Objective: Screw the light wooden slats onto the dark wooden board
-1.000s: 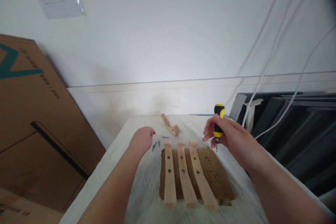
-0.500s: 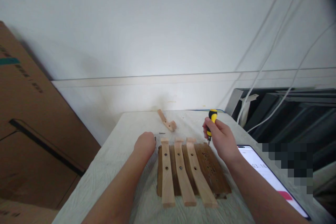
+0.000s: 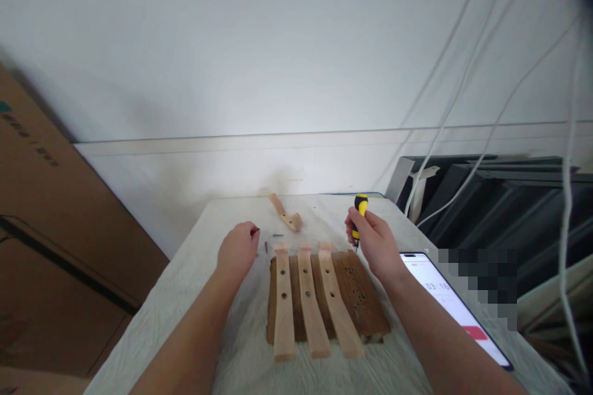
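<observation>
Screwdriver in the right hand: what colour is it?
The screwdriver is yellow and black, clearest in the head view.

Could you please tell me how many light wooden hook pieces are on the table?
4 hook pieces: three lie on the dark board, left, middle, right; a loose hook piece lies beyond it.

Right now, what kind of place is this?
Likely a makeshift workroom: a table with a slatted board, a screwdriver in the right hand, and a cardboard box beside it.
</observation>
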The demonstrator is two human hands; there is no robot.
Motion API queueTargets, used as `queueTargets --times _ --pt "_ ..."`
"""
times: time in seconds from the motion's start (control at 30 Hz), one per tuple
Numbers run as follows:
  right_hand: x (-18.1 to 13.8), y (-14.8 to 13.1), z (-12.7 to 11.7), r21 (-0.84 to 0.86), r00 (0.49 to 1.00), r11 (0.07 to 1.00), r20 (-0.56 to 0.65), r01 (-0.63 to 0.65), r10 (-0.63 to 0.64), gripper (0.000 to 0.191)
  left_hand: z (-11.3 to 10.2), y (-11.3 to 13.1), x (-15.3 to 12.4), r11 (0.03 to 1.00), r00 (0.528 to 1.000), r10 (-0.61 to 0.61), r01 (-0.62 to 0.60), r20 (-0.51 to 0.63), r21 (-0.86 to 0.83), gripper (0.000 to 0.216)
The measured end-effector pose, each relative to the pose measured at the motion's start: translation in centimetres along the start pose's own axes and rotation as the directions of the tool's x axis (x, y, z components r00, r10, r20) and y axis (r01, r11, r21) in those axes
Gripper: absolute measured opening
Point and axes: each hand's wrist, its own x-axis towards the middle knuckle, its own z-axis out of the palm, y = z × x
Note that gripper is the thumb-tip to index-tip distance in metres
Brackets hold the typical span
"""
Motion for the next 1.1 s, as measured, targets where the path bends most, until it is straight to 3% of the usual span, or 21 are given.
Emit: queueTargets --times 0.13,0.2,0.27,0.33,0.4,0.43,0.6,0.93,1.1 --pt "-0.3 -0.5 -0.2 -0.064 0.999 0.998 -0.026 0.030 -0.032 0.046 -2.9 1.7 -1.5 0.952 0.967 0.011 -0.087 -0.253 -0.293 0.026" --pt "-0.4 -0.8 -0.3 -0.124 0.997 0.991 -0.054 0.057 -0.064 0.050 -4.0 3.6 -2.9 0.879 0.983 0.031 -0.115 -0.184 -0.463 0.027" --pt "-0.6 -1.0 -0.4 -0.167 0.992 0.982 -0.076 0.088 -0.102 0.054 -4.5 5.7 -4.5 0.825 0.977 0.213 -0.178 0.004 -0.536 0.025" --pt "-0.8 -1.1 -0.3 -0.177 0.987 0.978 -0.095 0.112 -0.130 0.056 -4.4 7.7 -5.7 0.802 0.896 0.422 -0.295 0.142 -0.519 0.019" --pt "-0.9 -1.3 -0.3 -0.176 0.986 0.978 -0.104 0.114 -0.134 0.056 -3.9 9.0 -6.2 0.799 0.823 0.519 -0.372 0.229 -0.473 0.014" --pt "-1.0 -1.4 -0.3 -0.176 0.986 0.978 -0.100 0.111 -0.130 0.055 -3.6 9.4 -6.2 0.806 0.812 0.526 -0.380 0.254 -0.455 0.012" --pt "-1.3 -2.1 -0.5 -0.167 0.987 0.974 -0.033 0.152 -0.160 0.049 -2.3 9.8 -5.6 0.868 0.837 0.437 -0.296 0.329 -0.399 0.016" --pt "-0.6 -1.7 -0.7 -0.170 0.988 0.978 -0.068 0.122 -0.135 0.049 -1.1 10.7 -5.7 0.870 0.851 0.473 -0.409 0.229 -0.275 0.016" --pt "-0.9 -1.7 -0.6 -0.201 0.984 0.967 -0.050 0.155 -0.168 0.047 -0.5 10.5 -5.6 0.861 0.829 0.497 -0.433 0.258 -0.266 0.017"
